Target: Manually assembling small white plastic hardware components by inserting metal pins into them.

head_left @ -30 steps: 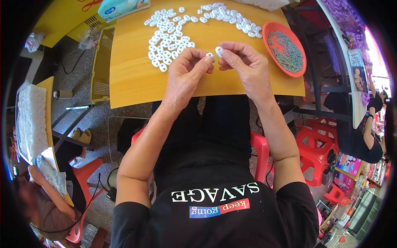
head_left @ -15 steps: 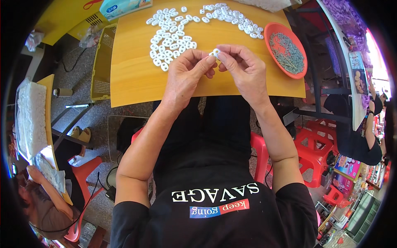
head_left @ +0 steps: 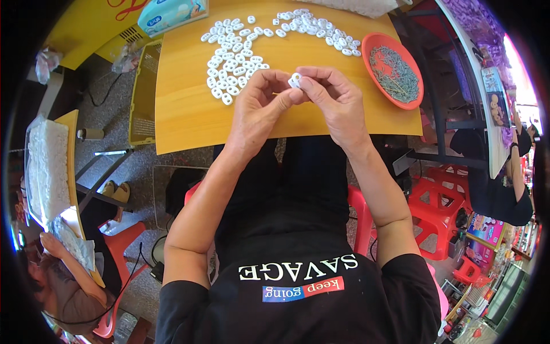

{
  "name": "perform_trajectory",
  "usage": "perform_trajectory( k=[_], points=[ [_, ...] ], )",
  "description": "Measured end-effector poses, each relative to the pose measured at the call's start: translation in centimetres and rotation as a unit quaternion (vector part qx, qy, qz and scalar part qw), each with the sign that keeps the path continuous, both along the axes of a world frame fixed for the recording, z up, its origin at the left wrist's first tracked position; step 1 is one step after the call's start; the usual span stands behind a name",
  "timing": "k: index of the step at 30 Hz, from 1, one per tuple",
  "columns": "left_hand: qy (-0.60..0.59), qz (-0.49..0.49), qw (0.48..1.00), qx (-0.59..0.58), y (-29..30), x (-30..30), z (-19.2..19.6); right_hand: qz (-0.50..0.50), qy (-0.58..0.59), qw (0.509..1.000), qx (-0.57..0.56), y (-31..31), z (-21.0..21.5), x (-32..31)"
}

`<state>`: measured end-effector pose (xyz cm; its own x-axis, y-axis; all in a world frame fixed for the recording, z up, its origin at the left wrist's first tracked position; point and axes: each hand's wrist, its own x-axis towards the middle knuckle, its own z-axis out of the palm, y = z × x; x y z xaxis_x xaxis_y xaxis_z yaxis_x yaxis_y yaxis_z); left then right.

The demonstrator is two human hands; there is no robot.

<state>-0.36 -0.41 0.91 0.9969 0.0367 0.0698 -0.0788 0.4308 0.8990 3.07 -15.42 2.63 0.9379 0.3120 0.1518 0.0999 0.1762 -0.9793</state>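
Observation:
Both my hands meet above the yellow wooden table point(head_left: 183, 114). My left hand point(head_left: 260, 109) and my right hand point(head_left: 332, 100) pinch one small white plastic piece point(head_left: 295, 79) between their fingertips. Just beyond my left hand lies a pile of the same white pieces point(head_left: 232, 63). A second scatter of white pieces point(head_left: 315, 28) stretches along the far side of the table. An orange dish point(head_left: 395, 70) with thin grey metal bits sits to the right of my right hand.
A light blue packet point(head_left: 172, 12) lies at the table's far left corner. A yellow crate point(head_left: 143, 94) stands left of the table. Red plastic stools point(head_left: 441, 200) stand at right. Another person point(head_left: 63, 275) sits lower left by a tray of white material point(head_left: 48, 166).
My hands have drawn together from slightly apart; both now hold the same white piece, raised a little nearer to me.

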Motion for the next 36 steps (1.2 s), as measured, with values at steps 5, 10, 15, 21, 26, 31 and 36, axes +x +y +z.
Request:
perform_trajectory(
  k=[5,10,15,21,26,31,36],
  points=[
    [-0.126,-0.036,0.988,0.081,-0.2,-0.3,0.0,0.085,0.112,0.979,0.146,-0.7,0.6,-0.5],
    [-0.109,-0.062,0.992,-0.002,-1.0,-0.8,0.6,0.131,0.169,0.947,0.241,0.0,0.8,-1.6],
    [-0.153,-0.038,0.987,-0.006,-0.8,-0.5,0.4,0.121,0.142,0.953,0.238,0.9,1.2,-1.9],
    [-0.09,0.001,0.993,0.076,1.4,-0.4,2.7,0.153,0.171,0.951,0.206,0.5,1.5,-0.8],
    [-0.093,0.263,0.928,0.247,12.6,3.1,2.8,0.077,0.075,0.994,0.005,-1.2,1.1,3.4],
    [0.022,0.323,0.83,0.454,27.0,5.5,-4.2,-0.037,-0.112,0.954,-0.274,-1.4,0.2,9.4],
    [0.081,0.364,0.746,0.552,26.7,5.3,-5.7,-0.082,-0.26,0.888,-0.371,0.8,-0.3,14.3]
  ],
)
